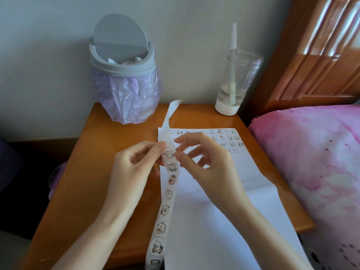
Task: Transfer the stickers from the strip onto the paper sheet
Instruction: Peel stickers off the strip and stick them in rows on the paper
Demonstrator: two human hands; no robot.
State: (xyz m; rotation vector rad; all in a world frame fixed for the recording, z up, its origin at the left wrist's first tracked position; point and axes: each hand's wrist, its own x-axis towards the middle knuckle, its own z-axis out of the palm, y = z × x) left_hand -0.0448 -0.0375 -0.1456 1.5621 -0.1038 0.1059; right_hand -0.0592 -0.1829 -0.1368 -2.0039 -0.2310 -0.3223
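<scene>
A long white sticker strip with several cartoon animal stickers runs from the bottom edge up through both hands; its bare upper end curls toward the bin. My left hand pinches the strip's left edge just above the topmost sticker. My right hand pinches the right edge of that topmost sticker with thumb and forefinger. Under the hands lies the white paper sheet, with several rows of small stickers along its far end.
The sheet lies on an orange wooden bedside table. A grey swing-lid bin with a purple bag stands at the back left, a clear tumbler with a straw at the back right. A pink bed borders the right.
</scene>
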